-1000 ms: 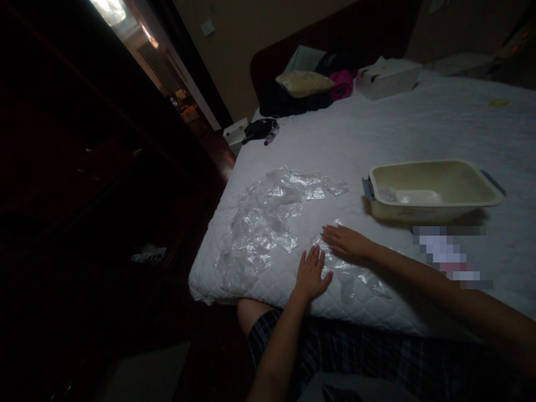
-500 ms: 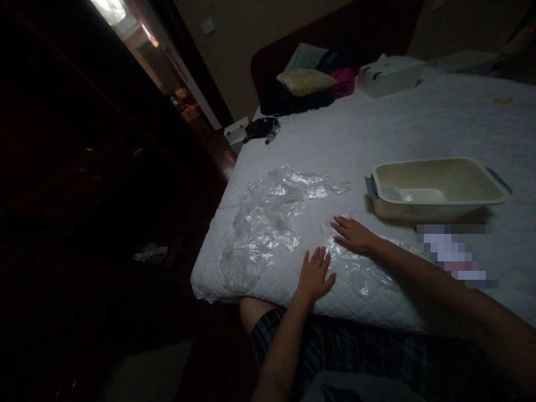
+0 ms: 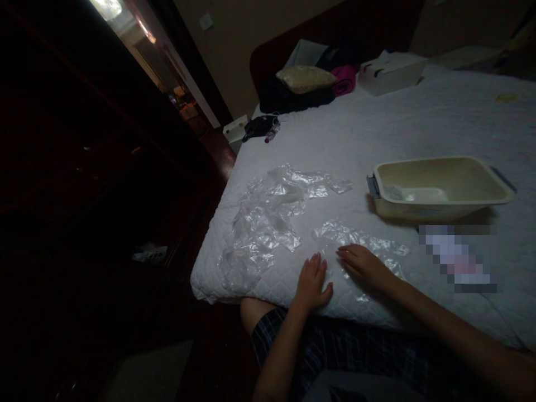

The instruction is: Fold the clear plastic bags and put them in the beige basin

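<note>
My left hand (image 3: 310, 282) rests near the front edge of the bed, fingers stretched out and thumb apart, holding nothing. To its right, my right hand (image 3: 364, 265) lies over several clear plastic bags (image 3: 352, 231), with its fingers extended and slightly bent. Nothing shows in its grasp, though its underside is hidden. A larger spread of crumpled clear plastic bags (image 3: 268, 215) lies on the quilted white bed cover (image 3: 318, 145), left of and beyond both hands.
A cream plastic tub (image 3: 444, 210) with grey handles stands on the bed at right, some clear plastic inside. Nearer lies a blurred-out object (image 3: 456, 257). A pillow (image 3: 310, 79), a magenta cloth (image 3: 344, 81) and a white box (image 3: 391, 73) sit at the far end.
My right hand has drawn back toward me across the plastic bags, uncovering some of them, and its fingers are closer together. My left hand has shifted only slightly.
</note>
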A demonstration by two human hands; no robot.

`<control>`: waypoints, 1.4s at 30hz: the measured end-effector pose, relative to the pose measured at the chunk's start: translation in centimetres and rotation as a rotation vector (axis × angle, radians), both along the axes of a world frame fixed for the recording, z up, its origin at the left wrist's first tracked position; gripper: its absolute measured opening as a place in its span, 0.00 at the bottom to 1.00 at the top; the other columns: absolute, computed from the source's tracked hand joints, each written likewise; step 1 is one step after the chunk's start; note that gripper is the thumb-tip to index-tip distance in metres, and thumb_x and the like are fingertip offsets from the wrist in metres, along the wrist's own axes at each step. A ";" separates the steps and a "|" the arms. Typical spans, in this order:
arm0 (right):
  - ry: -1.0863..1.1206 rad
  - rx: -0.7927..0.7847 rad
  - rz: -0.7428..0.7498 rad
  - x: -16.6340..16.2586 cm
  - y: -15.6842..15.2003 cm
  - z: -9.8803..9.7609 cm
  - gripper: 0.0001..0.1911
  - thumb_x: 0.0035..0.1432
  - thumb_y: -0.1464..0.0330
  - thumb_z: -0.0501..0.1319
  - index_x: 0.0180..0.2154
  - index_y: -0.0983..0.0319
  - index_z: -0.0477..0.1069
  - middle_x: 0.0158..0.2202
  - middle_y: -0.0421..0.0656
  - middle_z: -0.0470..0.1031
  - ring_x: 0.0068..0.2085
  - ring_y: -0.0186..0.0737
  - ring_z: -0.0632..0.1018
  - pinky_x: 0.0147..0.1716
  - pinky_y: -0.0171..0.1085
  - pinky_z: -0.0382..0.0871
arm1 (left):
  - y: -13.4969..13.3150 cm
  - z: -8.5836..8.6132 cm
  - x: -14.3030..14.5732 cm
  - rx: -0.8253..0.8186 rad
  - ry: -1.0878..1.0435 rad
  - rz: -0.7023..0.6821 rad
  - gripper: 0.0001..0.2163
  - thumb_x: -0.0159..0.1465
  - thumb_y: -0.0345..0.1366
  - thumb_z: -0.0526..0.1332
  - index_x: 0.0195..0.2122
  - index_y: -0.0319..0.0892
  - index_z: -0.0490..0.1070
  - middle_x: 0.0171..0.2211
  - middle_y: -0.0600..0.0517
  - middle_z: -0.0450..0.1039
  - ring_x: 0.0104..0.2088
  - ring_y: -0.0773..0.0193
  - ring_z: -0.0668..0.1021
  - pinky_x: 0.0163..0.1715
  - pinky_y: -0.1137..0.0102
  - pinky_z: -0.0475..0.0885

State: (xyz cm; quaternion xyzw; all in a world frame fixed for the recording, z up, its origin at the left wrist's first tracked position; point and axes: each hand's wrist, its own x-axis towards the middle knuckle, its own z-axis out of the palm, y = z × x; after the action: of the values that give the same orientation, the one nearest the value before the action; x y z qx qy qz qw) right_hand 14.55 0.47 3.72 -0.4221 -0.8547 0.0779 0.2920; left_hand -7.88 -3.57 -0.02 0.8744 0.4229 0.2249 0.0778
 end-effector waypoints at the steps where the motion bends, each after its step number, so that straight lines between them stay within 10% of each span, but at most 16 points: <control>1: -0.007 0.017 0.034 -0.6 -1.2 -0.3 0.14 0.61 0.71 0.52 0.46 0.61 0.72 0.42 0.49 0.76 0.43 0.44 0.76 0.47 0.49 0.69 | -0.3 -0.1 -0.4 0.004 -0.020 0.001 0.33 0.59 0.37 0.57 0.64 0.38 0.46 0.65 0.36 0.47 0.65 0.50 0.52 0.59 0.48 0.59; 13: -0.218 0.184 0.126 -5.1 -5.3 -2.8 0.17 0.56 0.81 0.51 0.44 0.68 0.71 0.41 0.52 0.76 0.42 0.44 0.76 0.46 0.47 0.69 | -1.5 -0.9 -2.6 0.035 -0.100 0.013 0.21 0.59 0.25 0.53 0.55 0.38 0.62 0.57 0.38 0.64 0.59 0.54 0.66 0.55 0.53 0.68; 29: 0.230 -0.397 -0.010 -5.0 -4.8 0.0 0.14 0.60 0.69 0.49 0.40 0.60 0.73 0.37 0.47 0.77 0.40 0.43 0.77 0.41 0.44 0.71 | 1.3 1.4 -0.4 -0.184 -0.122 0.071 0.15 0.63 0.32 0.56 0.51 0.43 0.67 0.57 0.45 0.65 0.57 0.59 0.67 0.55 0.57 0.67; 42: 0.274 -0.410 -0.143 -5.1 -3.8 -0.3 0.14 0.61 0.65 0.50 0.41 0.62 0.72 0.39 0.49 0.77 0.40 0.46 0.77 0.42 0.45 0.70 | 2.0 1.2 0.6 -0.243 -0.255 0.149 0.11 0.65 0.34 0.56 0.47 0.40 0.69 0.47 0.45 0.73 0.53 0.59 0.71 0.53 0.58 0.68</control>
State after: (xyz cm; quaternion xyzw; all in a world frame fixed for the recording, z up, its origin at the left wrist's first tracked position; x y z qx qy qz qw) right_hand 9.49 -3.34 3.40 -0.5172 -0.7415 0.2852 0.3183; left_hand -7.30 -1.60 1.16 0.7893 0.4970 0.2864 0.2189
